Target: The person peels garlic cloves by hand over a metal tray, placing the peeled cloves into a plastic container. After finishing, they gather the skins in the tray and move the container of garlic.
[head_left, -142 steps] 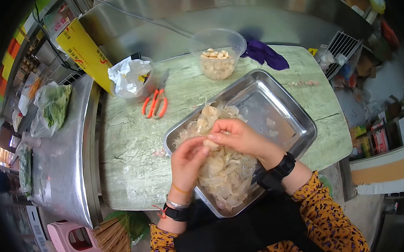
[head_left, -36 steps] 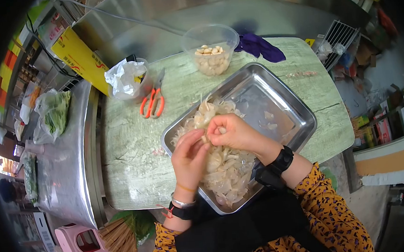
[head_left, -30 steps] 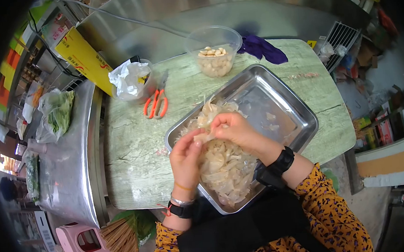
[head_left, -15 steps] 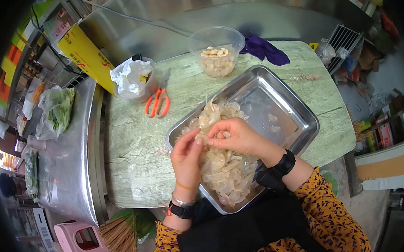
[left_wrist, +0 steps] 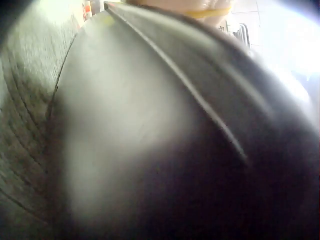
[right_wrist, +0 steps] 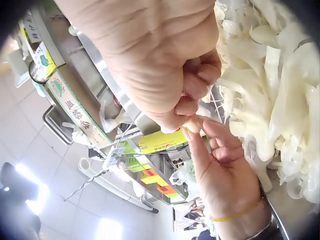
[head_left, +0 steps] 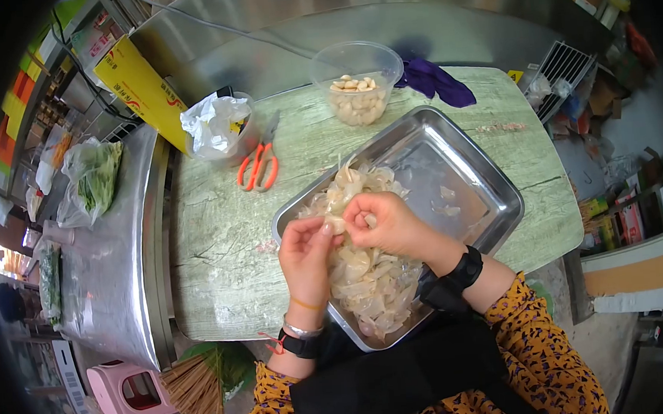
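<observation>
Both hands meet over a steel tray [head_left: 471, 163] whose left part is heaped with wet, pale garlic skins [head_left: 375, 281]. A garlic clove [head_left: 336, 223] is pinched between thumb and fingers of the left hand [head_left: 303, 259]. My right hand [head_left: 386, 222] has its thumb and finger at the clove's other side, its remaining fingers curled in. A small whitish piece [head_left: 370, 220] shows inside that right hand. In the right wrist view, the fingertips of both hands meet at the clove [right_wrist: 192, 125]. The left wrist view is mostly filled by the blurred tray wall [left_wrist: 130, 100].
A clear bowl [head_left: 356, 59] of peeled garlic cloves [head_left: 356, 101] stands behind the tray, beside a purple cloth [head_left: 438, 82]. Orange-handled scissors [head_left: 258, 166] and a plastic tub [head_left: 235, 148] with crumpled white wrapping lie left of it. A yellow box [head_left: 139, 93] leans further back.
Over the last second the hands drew slightly apart, then came back together at the clove, with the right fingers curling in more. Scissors, bowl and tray stay put.
</observation>
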`<state>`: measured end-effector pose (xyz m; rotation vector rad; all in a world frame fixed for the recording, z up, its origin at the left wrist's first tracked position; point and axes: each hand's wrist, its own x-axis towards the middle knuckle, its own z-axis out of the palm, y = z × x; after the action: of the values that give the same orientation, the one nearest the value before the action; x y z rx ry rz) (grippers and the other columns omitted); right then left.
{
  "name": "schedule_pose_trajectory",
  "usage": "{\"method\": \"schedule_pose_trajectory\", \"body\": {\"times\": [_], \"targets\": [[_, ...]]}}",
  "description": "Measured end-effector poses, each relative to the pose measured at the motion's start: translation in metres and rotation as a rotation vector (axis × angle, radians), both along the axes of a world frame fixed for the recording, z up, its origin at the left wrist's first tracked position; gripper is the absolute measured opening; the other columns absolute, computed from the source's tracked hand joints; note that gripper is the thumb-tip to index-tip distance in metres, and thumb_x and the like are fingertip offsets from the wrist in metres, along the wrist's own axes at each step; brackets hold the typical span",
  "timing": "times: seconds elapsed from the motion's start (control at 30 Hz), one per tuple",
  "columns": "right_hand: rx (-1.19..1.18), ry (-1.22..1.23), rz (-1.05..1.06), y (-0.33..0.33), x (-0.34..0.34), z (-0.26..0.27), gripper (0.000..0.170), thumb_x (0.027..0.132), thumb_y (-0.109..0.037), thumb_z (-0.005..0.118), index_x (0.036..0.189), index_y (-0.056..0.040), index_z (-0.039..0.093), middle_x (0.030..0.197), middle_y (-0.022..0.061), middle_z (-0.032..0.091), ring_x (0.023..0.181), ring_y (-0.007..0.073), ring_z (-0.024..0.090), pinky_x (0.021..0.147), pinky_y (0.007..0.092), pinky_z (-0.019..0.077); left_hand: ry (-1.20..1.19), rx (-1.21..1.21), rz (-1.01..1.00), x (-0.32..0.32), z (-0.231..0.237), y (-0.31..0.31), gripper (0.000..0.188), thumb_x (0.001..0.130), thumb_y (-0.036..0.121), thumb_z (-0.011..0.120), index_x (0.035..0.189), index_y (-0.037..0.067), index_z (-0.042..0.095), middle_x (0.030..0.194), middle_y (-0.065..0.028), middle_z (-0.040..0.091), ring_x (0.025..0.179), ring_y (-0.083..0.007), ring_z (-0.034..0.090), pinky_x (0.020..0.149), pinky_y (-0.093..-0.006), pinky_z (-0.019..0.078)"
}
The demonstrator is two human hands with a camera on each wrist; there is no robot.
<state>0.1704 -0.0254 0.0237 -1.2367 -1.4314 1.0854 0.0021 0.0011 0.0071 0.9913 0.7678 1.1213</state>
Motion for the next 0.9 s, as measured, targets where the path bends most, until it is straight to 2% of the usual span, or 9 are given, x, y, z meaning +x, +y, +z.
{"method": "schedule_pose_trajectory", "body": {"times": [0.13, 0.2, 0.23, 0.3, 0.5, 0.63, 0.73, 0.8, 0.9], "targets": [[-0.026, 0.130, 0.000, 0.003, 0.003, -0.005, 0.009, 0.081, -0.004, 0.063, 0.090, -0.0020, 0.060, 0.075, -0.0062, 0.054, 0.070, 0.0014, 0.046, 0.063, 0.0180, 0.0403, -0.017, 0.014, 0.004, 0.002, 0.003, -0.003, 0.012, 0.091, 0.001, 0.059, 0.103, 0.000, 0.056, 0.095, -0.0088, 0.064, 0.082, -0.0132, 0.063, 0.076, -0.0259, 0.0542], [-0.210, 0.394, 0.063, 0.003, 0.004, -0.006, 0.007, 0.081, -0.003, 0.064, 0.087, -0.0021, 0.059, 0.074, -0.0070, 0.052, 0.068, 0.0017, 0.044, 0.062, 0.0181, 0.0394, -0.004, -0.011, -0.028, -0.002, -0.002, -0.003, 0.013, 0.091, 0.002, 0.060, 0.104, 0.000, 0.057, 0.094, -0.0080, 0.065, 0.081, -0.0131, 0.063, 0.076, -0.0255, 0.0538], [-0.212, 0.392, 0.060, 0.002, 0.004, -0.004, 0.007, 0.081, -0.003, 0.064, 0.087, -0.0021, 0.059, 0.074, -0.0070, 0.052, 0.068, 0.0017, 0.044, 0.062, 0.0181, 0.0394, -0.006, -0.013, -0.030, -0.003, -0.002, -0.003, 0.013, 0.091, 0.002, 0.060, 0.104, 0.000, 0.057, 0.094, -0.0080, 0.065, 0.081, -0.0131, 0.063, 0.076, -0.0255, 0.0538], [-0.212, 0.432, 0.103, 0.001, 0.001, 0.003, 0.006, 0.080, -0.003, 0.063, 0.084, -0.0026, 0.058, 0.075, -0.0069, 0.053, 0.069, 0.0020, 0.045, 0.063, 0.0183, 0.0399, -0.137, -0.217, -0.093, -0.007, 0.000, -0.002, 0.015, 0.092, 0.004, 0.059, 0.106, -0.001, 0.058, 0.094, -0.0075, 0.065, 0.081, -0.0135, 0.064, 0.076, -0.0257, 0.0540], [0.055, 0.130, -0.009, -0.001, -0.006, 0.006, 0.010, 0.075, -0.002, 0.066, 0.079, -0.0021, 0.058, 0.072, -0.0043, 0.053, 0.065, 0.0030, 0.045, 0.061, 0.0202, 0.0408, -0.116, -0.325, -0.184, -0.007, 0.004, -0.001, 0.020, 0.093, 0.005, 0.058, 0.112, -0.001, 0.060, 0.100, -0.0084, 0.066, 0.087, -0.0146, 0.064, 0.078, -0.0266, 0.0541], [0.058, 0.209, -0.002, 0.003, -0.004, -0.002, 0.010, 0.075, -0.004, 0.067, 0.079, -0.0022, 0.057, 0.070, -0.0035, 0.053, 0.064, 0.0035, 0.046, 0.060, 0.0208, 0.0410, -0.121, -0.294, -0.131, -0.002, 0.005, -0.003, 0.020, 0.092, 0.003, 0.058, 0.111, -0.002, 0.059, 0.102, -0.0087, 0.066, 0.089, -0.0150, 0.064, 0.079, -0.0261, 0.0531], [-0.043, 0.150, 0.015, 0.002, -0.002, 0.003, 0.011, 0.076, -0.006, 0.068, 0.081, -0.0020, 0.059, 0.069, -0.0030, 0.053, 0.064, 0.0038, 0.046, 0.059, 0.0209, 0.0406, -0.170, -0.139, -0.075, 0.000, 0.007, -0.005, 0.021, 0.089, 0.000, 0.060, 0.110, -0.002, 0.060, 0.103, -0.0079, 0.065, 0.089, -0.0136, 0.063, 0.079, -0.0247, 0.0517], [-0.047, 0.122, -0.025, -0.001, -0.002, 0.013, 0.012, 0.077, -0.008, 0.068, 0.084, -0.0017, 0.061, 0.066, -0.0034, 0.052, 0.062, 0.0037, 0.046, 0.056, 0.0208, 0.0392, -0.013, 0.019, 0.017, -0.002, 0.005, -0.005, 0.022, 0.086, -0.003, 0.063, 0.108, -0.001, 0.061, 0.104, -0.0062, 0.063, 0.088, -0.0110, 0.061, 0.079, -0.0231, 0.0500], [-0.086, 0.131, -0.044, -0.002, -0.001, 0.019, 0.014, 0.078, -0.006, 0.067, 0.091, -0.0027, 0.063, 0.068, -0.0049, 0.051, 0.063, 0.0027, 0.046, 0.061, 0.0208, 0.0408, 0.158, 0.092, -0.002, -0.012, 0.001, -0.002, 0.023, 0.083, -0.003, 0.067, 0.105, 0.000, 0.062, 0.102, -0.0050, 0.062, 0.087, -0.0086, 0.059, 0.079, -0.0218, 0.0493]]}}
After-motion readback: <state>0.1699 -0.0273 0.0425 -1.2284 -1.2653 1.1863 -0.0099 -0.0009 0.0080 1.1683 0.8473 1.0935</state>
